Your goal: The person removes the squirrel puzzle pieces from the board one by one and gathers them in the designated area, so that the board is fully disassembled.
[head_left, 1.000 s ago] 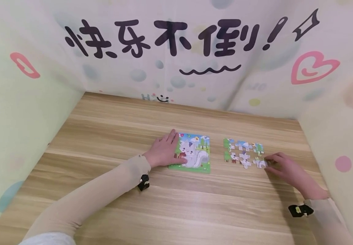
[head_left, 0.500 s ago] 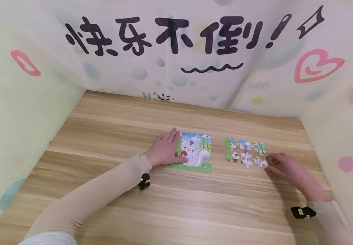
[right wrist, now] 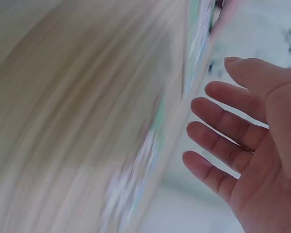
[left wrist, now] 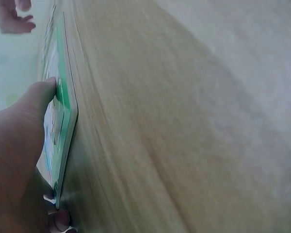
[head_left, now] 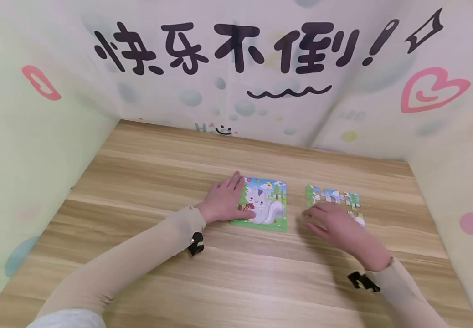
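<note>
Head view takes in a white fabric backdrop [head_left: 171,100] printed with large black Chinese characters, pink hearts and coloured dots, enclosing a wood-grain surface [head_left: 158,164]. Two beige sleeves reach across that surface, the left sleeve [head_left: 138,264] from the near left and the right sleeve [head_left: 404,296] from the near right, each with a small black device at the wrist. On the surface, roughly midway across, lies a square squirrel picture board [head_left: 267,205]; to its right, a little apart, are jigsaw pieces [head_left: 331,196]. Two things block the sight line: the left hand [head_left: 222,200] covers part of the board's left margin, and the right hand [head_left: 339,228] hides much of the lower pieces.

Left grip: the fingers lie straight along the board's left edge, and the thumb rests on its printed face. Right grip: loosely spread, the fingers slightly bent, hovering over the pieces and near the board's right side.

Left wrist view shows the board edge-on, its pale thickness below the green print, with part of the right hand well apart from it in the upper corner. Right wrist view reveals the right palm and the gaps between its fingertips; the board and the pieces are blurred there.
</note>
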### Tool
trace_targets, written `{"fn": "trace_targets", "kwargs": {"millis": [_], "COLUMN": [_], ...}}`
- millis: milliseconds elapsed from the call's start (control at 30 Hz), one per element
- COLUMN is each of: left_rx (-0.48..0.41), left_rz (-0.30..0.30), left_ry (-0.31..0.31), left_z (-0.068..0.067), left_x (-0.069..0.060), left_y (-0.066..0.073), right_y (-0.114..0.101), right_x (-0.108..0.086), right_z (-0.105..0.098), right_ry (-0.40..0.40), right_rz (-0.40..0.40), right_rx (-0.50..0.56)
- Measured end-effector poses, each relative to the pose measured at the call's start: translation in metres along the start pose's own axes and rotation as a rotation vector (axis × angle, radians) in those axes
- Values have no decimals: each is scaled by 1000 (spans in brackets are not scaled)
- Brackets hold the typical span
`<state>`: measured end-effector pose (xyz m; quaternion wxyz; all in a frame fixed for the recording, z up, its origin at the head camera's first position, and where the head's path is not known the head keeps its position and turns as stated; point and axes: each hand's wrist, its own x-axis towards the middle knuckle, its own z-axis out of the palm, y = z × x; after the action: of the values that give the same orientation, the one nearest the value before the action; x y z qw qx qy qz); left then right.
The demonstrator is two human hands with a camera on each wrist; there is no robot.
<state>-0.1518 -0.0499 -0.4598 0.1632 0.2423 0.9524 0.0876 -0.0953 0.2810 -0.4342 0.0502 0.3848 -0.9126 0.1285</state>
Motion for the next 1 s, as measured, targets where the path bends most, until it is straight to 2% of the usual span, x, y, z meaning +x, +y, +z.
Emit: {"fn": "trace_targets", "kwargs": {"millis": [67, 200, 367, 433, 600, 667, 733, 833, 1000], "left_rx": [9, 21, 23, -26, -306, -354, -331, -245, -197], "left_rz": [-5, -12, 3, 24, 107, 144, 186, 243, 256], "left_ry": [4, 6, 7, 0, -38, -68, -98, -114, -105], "left_z": [0, 0, 2, 3, -3, -6, -7, -8, -11], "left_x": [-1, 0, 4, 6, 8, 5, 3, 0, -2], "left_y": [1, 4, 2, -4, -27, -35, -40, -42, -40], "right_y": [-10, -26, -41, -45, -53, -54, -54, -55, -58], "right_x": [16, 41, 53, 53, 49, 49, 50, 56, 70], "right_z": [10, 24, 36, 38, 40, 40, 39, 36, 30], "right_ry": [-9, -41, -104, -127, -118, -107, -99, -118, -200], "right_rz": [-46, -84, -47, -20, 3, 5, 11, 49, 143], "right_rx": [32, 43, 47, 51, 30, 28, 39, 68, 141]}}
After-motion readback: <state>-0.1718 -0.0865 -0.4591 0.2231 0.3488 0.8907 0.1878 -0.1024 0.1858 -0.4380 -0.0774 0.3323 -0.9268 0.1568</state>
